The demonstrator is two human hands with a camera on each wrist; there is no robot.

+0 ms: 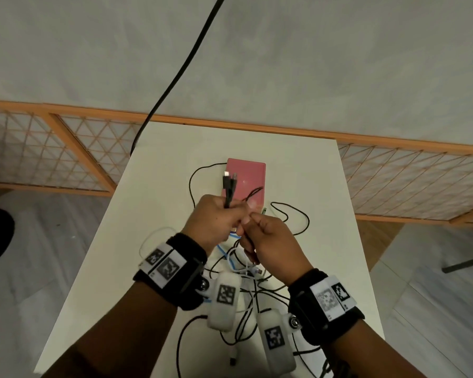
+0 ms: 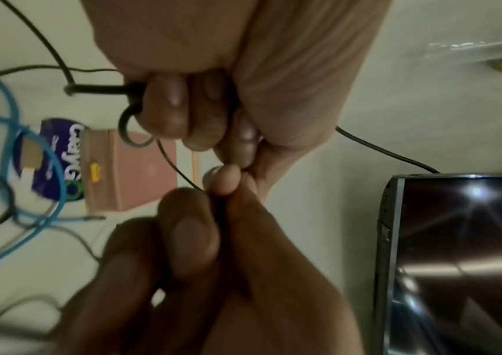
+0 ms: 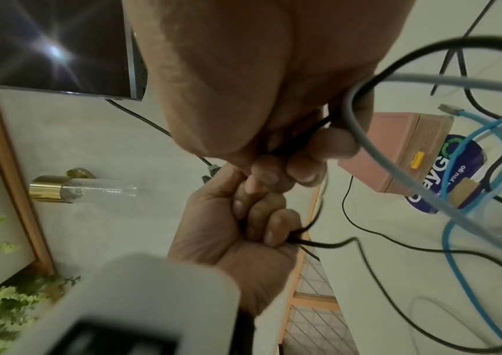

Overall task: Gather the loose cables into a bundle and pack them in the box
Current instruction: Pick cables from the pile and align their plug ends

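Observation:
Above the middle of the white table, my left hand grips a bunch of black cables whose plug ends stick up past its knuckles. In the left wrist view its fingers curl round those cables. Touching it on the right, my right hand pinches a thin black cable in curled fingers. The pink box lies closed just beyond both hands. A blue cable and white and black cables trail loose on the table under my wrists.
A purple sticker shows on the tabletop beside the pink box. A thick black cord hangs from above to the table's far left corner. A wooden lattice rail runs behind the table. A dark screen is on the wall.

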